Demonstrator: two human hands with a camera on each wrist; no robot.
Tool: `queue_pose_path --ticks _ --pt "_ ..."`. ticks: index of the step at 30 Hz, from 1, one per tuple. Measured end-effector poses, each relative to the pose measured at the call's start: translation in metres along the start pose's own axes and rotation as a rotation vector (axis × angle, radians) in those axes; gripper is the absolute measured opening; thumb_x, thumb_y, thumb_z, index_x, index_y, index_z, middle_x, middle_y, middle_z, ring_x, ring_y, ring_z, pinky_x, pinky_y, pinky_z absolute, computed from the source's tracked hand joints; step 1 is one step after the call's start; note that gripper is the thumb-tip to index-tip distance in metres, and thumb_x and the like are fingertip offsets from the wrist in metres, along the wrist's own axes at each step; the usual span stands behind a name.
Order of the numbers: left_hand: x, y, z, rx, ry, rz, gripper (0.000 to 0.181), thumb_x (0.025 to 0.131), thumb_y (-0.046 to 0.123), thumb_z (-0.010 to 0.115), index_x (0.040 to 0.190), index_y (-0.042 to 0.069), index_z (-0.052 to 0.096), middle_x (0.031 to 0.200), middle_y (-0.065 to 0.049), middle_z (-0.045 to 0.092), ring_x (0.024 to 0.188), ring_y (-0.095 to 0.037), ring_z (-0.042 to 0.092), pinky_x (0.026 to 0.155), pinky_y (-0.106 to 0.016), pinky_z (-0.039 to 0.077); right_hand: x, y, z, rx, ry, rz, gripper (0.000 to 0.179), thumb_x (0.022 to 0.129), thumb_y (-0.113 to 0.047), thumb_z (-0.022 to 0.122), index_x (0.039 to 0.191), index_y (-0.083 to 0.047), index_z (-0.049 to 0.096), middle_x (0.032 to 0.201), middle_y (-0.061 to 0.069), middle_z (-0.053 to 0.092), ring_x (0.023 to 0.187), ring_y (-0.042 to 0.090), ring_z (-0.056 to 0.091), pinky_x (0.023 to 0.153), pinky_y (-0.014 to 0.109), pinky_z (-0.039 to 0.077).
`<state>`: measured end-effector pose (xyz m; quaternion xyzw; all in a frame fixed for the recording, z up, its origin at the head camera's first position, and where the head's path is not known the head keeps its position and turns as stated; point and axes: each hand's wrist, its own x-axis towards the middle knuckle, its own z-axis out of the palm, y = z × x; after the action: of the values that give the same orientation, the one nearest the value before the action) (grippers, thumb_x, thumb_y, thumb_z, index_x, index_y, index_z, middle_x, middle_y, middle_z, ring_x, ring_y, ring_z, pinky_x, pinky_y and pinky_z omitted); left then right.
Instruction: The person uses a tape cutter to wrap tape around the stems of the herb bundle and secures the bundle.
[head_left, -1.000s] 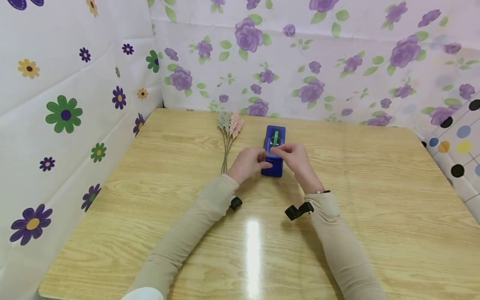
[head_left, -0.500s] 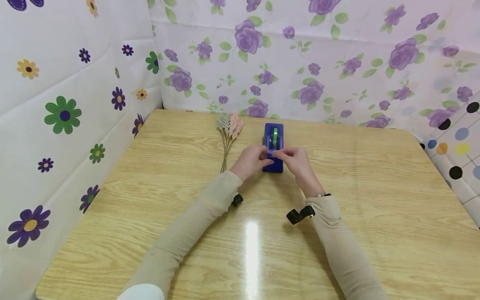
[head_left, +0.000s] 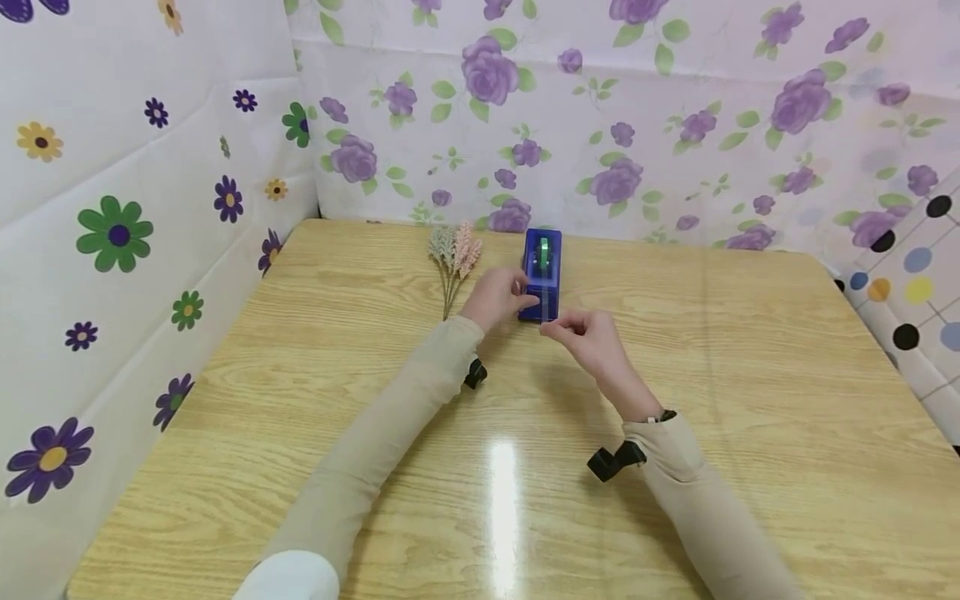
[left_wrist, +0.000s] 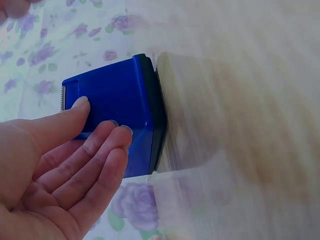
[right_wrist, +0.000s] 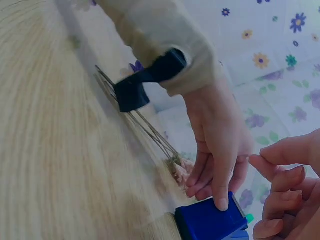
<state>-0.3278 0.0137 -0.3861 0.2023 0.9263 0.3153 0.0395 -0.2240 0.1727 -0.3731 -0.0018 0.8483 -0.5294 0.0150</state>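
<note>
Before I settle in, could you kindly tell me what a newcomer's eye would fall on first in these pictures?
Probably the bright blue tape dispenser with its green roll, near the far edge of the wood-grain table, where the left grip touches it. Next might come the clear tape strip reaching from it to the right grip, then the pink and pale-green flowers lying to the dispenser's left, and the purple-rose backdrop behind.

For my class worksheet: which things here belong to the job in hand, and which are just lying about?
In use:
blue tape dispenser, touched by the left hand
green reel inside it
tape strip, pinched by the right hand

Just there:
flower sprigs, lying left of the dispenser
floral backdrop
</note>
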Motion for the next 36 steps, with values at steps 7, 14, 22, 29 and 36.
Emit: queue_pose_path --ticks 7,14,22,29,36 --pt "0.008 0.0 -0.003 -0.04 0.007 -0.033 0.038 0.089 0.027 0.071 0.118 0.004 0.066 0.087 -0.009 0.072 0.07 -0.016 0.065 0.075 -0.03 0.053 -0.016 0.0 0.0 -0.019 -0.038 -0.006 0.026 0.09 -0.026 0.068 0.094 0.0 0.074 0.071 -0.011 0.065 0.071 0.007 0.048 0.068 0.024 0.039" --pt "0.009 0.004 0.0 -0.064 0.004 -0.032 0.038 0.091 0.028 0.069 0.12 0.005 0.064 0.08 -0.008 0.07 0.064 -0.014 0.063 0.067 -0.026 0.051 -0.02 0.009 0.001 -0.026 -0.079 0.046 0.026 0.093 -0.026 0.065 0.099 -0.002 0.073 0.084 0.003 0.071 0.079 0.008 0.054 0.076 0.026 0.042" --pt "-0.001 0.002 -0.018 -0.082 -0.137 -0.092 0.049 0.095 0.033 0.062 0.136 0.008 0.052 0.09 -0.012 0.072 0.082 -0.027 0.071 0.076 -0.033 0.054 -0.018 0.009 0.006 0.052 -0.151 0.094 0.028 0.094 -0.023 0.061 0.105 0.002 0.069 0.047 -0.012 0.036 0.046 0.007 0.031 0.05 0.022 0.027" --pt "-0.016 -0.008 -0.05 -0.073 -0.139 -0.082 0.037 0.1 0.03 0.054 0.128 0.007 0.059 0.094 -0.013 0.072 0.088 -0.029 0.07 0.076 -0.033 0.055 -0.016 0.01 0.002 0.033 -0.168 0.094 0.031 0.096 -0.025 0.058 0.107 0.001 0.069 0.045 -0.011 0.032 0.045 0.007 0.028 0.051 0.023 0.026" --pt "-0.038 -0.027 -0.078 0.046 -0.103 -0.01 0.028 0.1 0.027 0.054 0.115 0.007 0.067 0.091 -0.011 0.071 0.081 -0.023 0.069 0.069 -0.03 0.052 -0.016 0.01 0.003 0.034 -0.171 0.101 0.029 0.096 -0.025 0.057 0.105 -0.001 0.07 0.046 -0.01 0.033 0.046 0.008 0.03 0.052 0.023 0.026"
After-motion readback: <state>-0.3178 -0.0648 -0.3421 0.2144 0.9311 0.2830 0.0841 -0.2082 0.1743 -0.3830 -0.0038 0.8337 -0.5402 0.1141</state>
